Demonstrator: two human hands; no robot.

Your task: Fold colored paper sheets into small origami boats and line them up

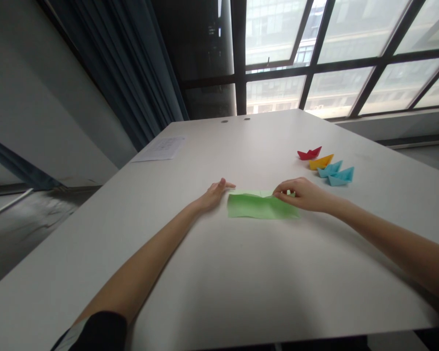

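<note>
A sheet of green paper point(258, 207) lies on the white table, its near part folded up or over, with a paler strip showing along the far side. My right hand point(302, 194) pinches the paper's upper edge right of the middle, thumb and fingers together. At the far left corner of the sheet rests my left hand point(215, 194), index finger stretched out along the edge and thumb raised. Whether the left fingers press on the paper is hard to make out.
Beyond my right hand stand folded paper boats: a red boat point(309, 154), a yellow boat point(321, 162) and two light blue boats point(341, 176). A printed sheet point(161, 148) lies at the table's left edge. Two dark round spots mark the far end of the white table point(219, 282).
</note>
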